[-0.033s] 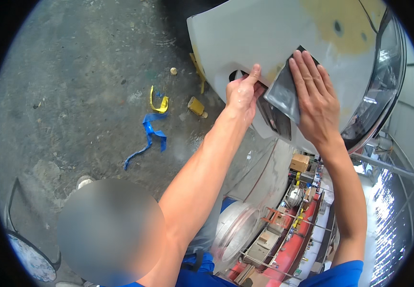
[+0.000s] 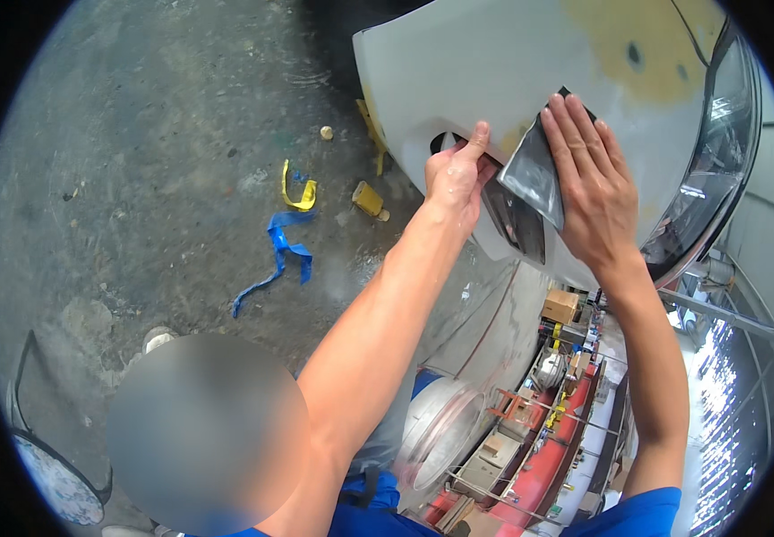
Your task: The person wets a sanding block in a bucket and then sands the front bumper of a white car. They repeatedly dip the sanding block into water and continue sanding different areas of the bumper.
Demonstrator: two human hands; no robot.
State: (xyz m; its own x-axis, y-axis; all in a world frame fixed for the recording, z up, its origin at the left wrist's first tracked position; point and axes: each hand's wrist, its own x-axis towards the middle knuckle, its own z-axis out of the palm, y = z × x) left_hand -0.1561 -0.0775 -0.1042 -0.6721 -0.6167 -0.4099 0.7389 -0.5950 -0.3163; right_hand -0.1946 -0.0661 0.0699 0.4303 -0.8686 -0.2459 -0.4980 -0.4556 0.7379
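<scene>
A grey car bumper (image 2: 494, 67) with tan filler patches (image 2: 651, 54) fills the upper right. My left hand (image 2: 456, 179) is closed at the edge of its dark lower opening (image 2: 517, 224), thumb up along the grey surface; the fingertips are partly hidden behind the edge. My right hand (image 2: 594, 192) lies with straight fingers over a dark sheet of sandpaper (image 2: 533, 179) and presses it against the bumper. One flap of the sheet sticks out toward my left hand; the right thumb is hidden. A headlight (image 2: 705, 179) borders the bumper on the right.
On the concrete floor lie blue tape (image 2: 277, 246), yellow tape (image 2: 303, 192), a yellow block (image 2: 368, 200) and a small pale lump (image 2: 326, 133). A whitish round tub (image 2: 440, 425) and a cluttered red rack (image 2: 539, 447) stand below the bumper. A round blur hides the lower left.
</scene>
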